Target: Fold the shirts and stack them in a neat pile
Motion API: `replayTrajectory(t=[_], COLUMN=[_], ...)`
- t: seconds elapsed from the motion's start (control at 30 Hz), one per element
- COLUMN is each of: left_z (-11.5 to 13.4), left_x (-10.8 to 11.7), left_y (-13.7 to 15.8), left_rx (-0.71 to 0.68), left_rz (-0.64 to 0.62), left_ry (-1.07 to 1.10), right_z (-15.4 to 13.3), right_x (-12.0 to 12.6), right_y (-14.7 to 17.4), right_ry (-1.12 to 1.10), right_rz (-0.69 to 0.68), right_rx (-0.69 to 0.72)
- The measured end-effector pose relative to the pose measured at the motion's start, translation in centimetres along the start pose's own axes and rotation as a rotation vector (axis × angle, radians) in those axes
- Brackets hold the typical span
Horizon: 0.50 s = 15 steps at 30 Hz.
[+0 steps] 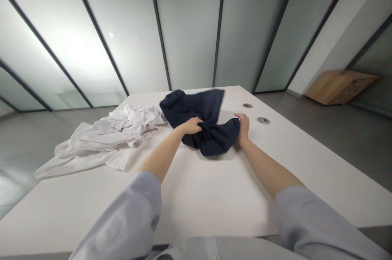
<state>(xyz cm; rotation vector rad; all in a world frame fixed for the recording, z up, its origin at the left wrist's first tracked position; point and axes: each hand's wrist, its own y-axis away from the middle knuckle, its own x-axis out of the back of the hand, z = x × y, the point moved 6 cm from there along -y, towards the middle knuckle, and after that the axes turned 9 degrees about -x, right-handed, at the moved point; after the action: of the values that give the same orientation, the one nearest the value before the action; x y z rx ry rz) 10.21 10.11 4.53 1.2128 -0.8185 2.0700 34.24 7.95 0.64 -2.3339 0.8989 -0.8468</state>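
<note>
A dark navy piece of cloth (196, 106), perhaps a garment, is bunched up over the middle of the white table (202, 190). Its far part spreads up and back, and a gathered fold hangs toward me. My left hand (192, 125) is closed on the cloth near its middle, where the fabric pinches together. At the right end of the near fold, my right hand (243, 125) grips the edge of the cloth, thumb on top. The fingers of my right hand are partly hidden behind the fabric.
Crumpled white garments (122, 133) lie in a heap at the table's left, partly over its edge. Two round cable holes, one a grey grommet (263, 120), are set in the right side. A wooden drawer cabinet (339, 86) stands on the floor beyond; frosted glass panels (190, 27) line the back.
</note>
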Motion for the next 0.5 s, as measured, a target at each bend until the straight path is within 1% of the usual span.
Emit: replayTrajectory(t=[0.03, 0.07, 0.1, 0.17, 0.23, 0.27, 0.33, 0.43, 0.5], left_z=[0.3, 0.3, 0.4, 0.3, 0.3, 0.2, 0.2, 0.5, 0.6], left_x=[-2.2, -3.4, -4.2, -4.4, -3.9, -3.6, -3.1, -3.0, -3.2], left_y=[0.2, 0.5, 0.9, 2.0, 3.1, 3.5, 4.0, 4.1, 3.9], left_rx=[0.011, 0.035, 0.050, 0.064, 0.073, 0.082, 0.104, 0.100, 0.095], left_rz=[-0.047, -0.009, 0.038, 0.137, 0.196, 0.215, 0.236, 0.231, 0.236], left_ry=[-0.007, -0.027, -0.030, 0.012, 0.104, 0.143, 0.173, 0.131, 0.113], right_z=[0.5, 1.0, 1.4, 1.7, 1.4, 1.0, -0.1, -1.8, -2.3], right_x=[0.6, 1.0, 1.3, 1.6, 1.2, 0.8, -0.6, -3.4, -5.0], right_y=[-0.3, -0.4, -0.5, -0.6, -0.6, -0.6, -0.3, 1.5, 3.2], right_ry=[-0.020, -0.025, -0.024, -0.024, 0.004, 0.027, 0.078, 0.183, 0.295], right_rz=[0.062, 0.109, 0.145, 0.166, 0.106, 0.041, -0.156, -0.542, -0.767], right_rx=[-0.013, -0.037, -0.068, -0.106, -0.093, -0.063, 0.044, 0.233, 0.289])
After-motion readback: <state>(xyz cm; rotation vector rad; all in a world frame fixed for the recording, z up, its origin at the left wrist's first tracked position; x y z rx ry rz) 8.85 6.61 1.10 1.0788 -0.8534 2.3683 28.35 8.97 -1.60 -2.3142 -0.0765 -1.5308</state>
